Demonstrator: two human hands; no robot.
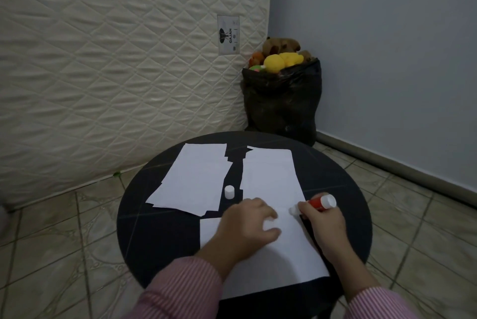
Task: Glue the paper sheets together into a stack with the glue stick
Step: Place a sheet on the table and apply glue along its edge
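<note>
On the round black table (154, 228) lie white paper sheets. A fanned pile of sheets (191, 179) sits at the far left and a second pile (271, 176) at the far right. A single sheet (278, 256) lies nearest me. My left hand (247, 225) presses flat on this near sheet. My right hand (325, 223) holds the red glue stick (318, 203), which lies almost sideways with its white glue tip touching the sheet's far right part. The white cap (229, 192) stands alone between the two far piles.
A quilted mattress (116, 60) leans against the wall behind the table. A black bag (281, 104) full of plush toys stands in the corner by the blue wall. Tiled floor surrounds the table.
</note>
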